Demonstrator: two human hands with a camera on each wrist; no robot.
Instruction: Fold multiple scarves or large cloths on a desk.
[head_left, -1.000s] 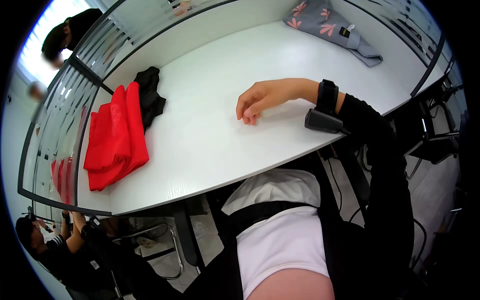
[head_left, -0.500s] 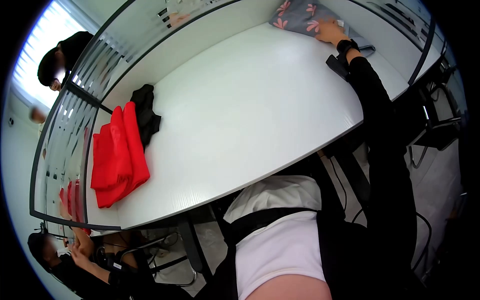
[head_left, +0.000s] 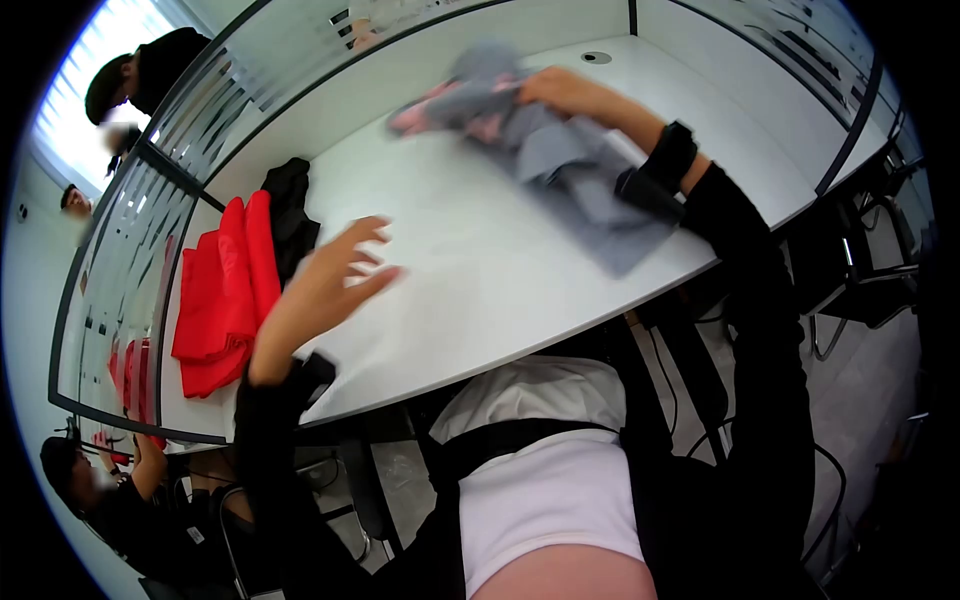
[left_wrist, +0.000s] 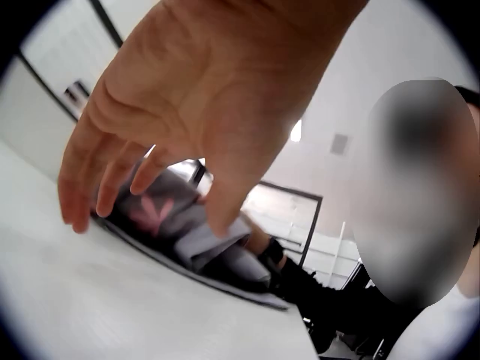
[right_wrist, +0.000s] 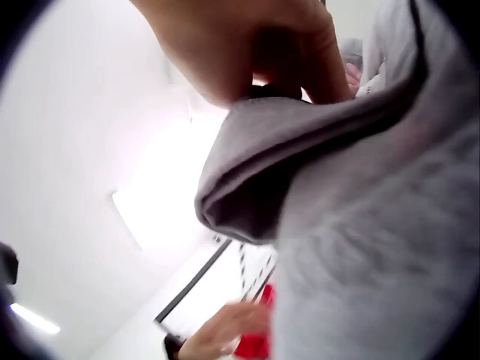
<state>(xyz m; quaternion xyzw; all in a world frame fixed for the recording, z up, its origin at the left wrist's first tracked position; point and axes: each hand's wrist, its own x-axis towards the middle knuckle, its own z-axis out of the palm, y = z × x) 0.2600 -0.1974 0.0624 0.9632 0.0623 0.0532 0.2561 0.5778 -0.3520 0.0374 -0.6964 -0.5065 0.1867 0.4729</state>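
In the head view my right hand (head_left: 565,92) grips a folded grey cloth with pink flower prints (head_left: 575,160), blurred by motion over the middle and right of the white desk. The right wrist view shows the fingers (right_wrist: 326,64) pinching a fold of the grey cloth (right_wrist: 360,225), which hangs in layers below them. My left hand (head_left: 325,285) is held over the left part of the desk with its fingers spread, holding nothing. From the left wrist, the left hand (left_wrist: 187,105) appears palm-on, with the flowered cloth beyond its fingertips.
Folded red cloth (head_left: 215,310) lies at the desk's left end, a crumpled black cloth (head_left: 288,205) beside it. Low partitions (head_left: 400,80) enclose the white desk (head_left: 450,320). A round cable hole (head_left: 596,58) is at the back. Other people are beyond the left partition.
My right hand first reached to the flowered cloth in the back right corner, then brought it left and nearer, partly loosening its folds. My left hand has come into view at the left.
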